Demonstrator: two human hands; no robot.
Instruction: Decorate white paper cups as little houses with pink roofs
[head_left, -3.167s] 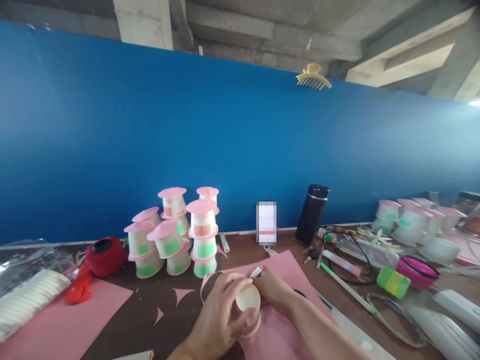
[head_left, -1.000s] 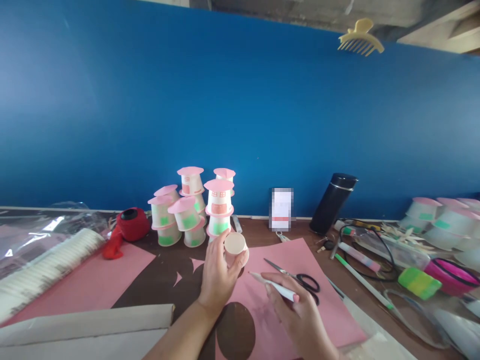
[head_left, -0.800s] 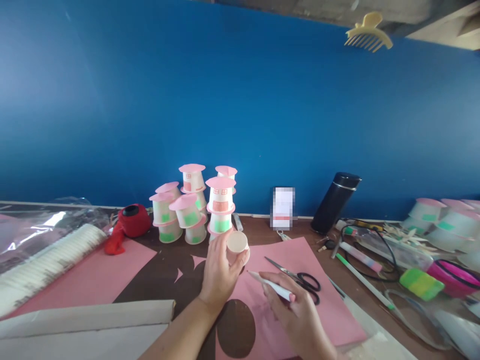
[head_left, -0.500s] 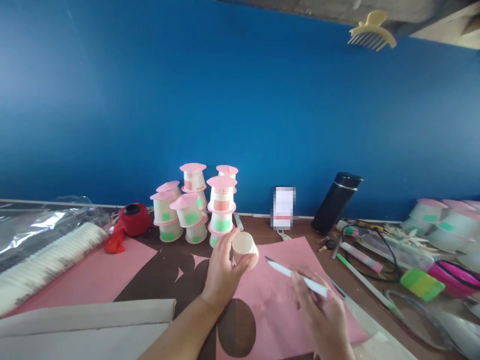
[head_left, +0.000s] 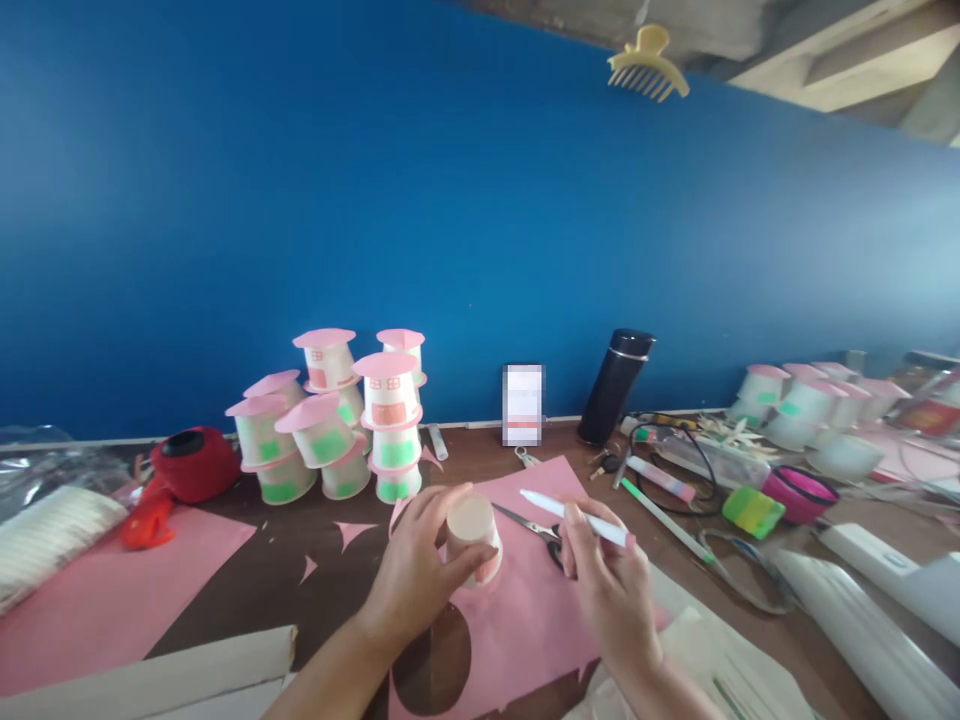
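Note:
My left hand [head_left: 424,560] is closed around an upside-down white paper cup [head_left: 470,520], its base facing up and some pink showing low on its side. In my right hand [head_left: 606,570] is a white marker pen [head_left: 581,517] with a pink end, its other end pointing left toward the cup. Below both hands lies a pink paper sheet [head_left: 525,640] with a round hole cut out at its left. Scissors [head_left: 541,530] rest on the sheet between the cup and my right hand, partly hidden by that hand.
Paper-cup towers [head_left: 394,445] with pink roofs stand back left, near a red tape dispenser [head_left: 196,465]. A phone [head_left: 523,405] and black flask [head_left: 616,385] lean by the blue wall. Right lie a pink case [head_left: 801,494], cables and more cup towers [head_left: 806,410]. Stacked cups [head_left: 52,540] lie far left.
The view has swung right, so the scene sits further left. My right hand and the marker are closer to the cup, and the scissors now show clearly.

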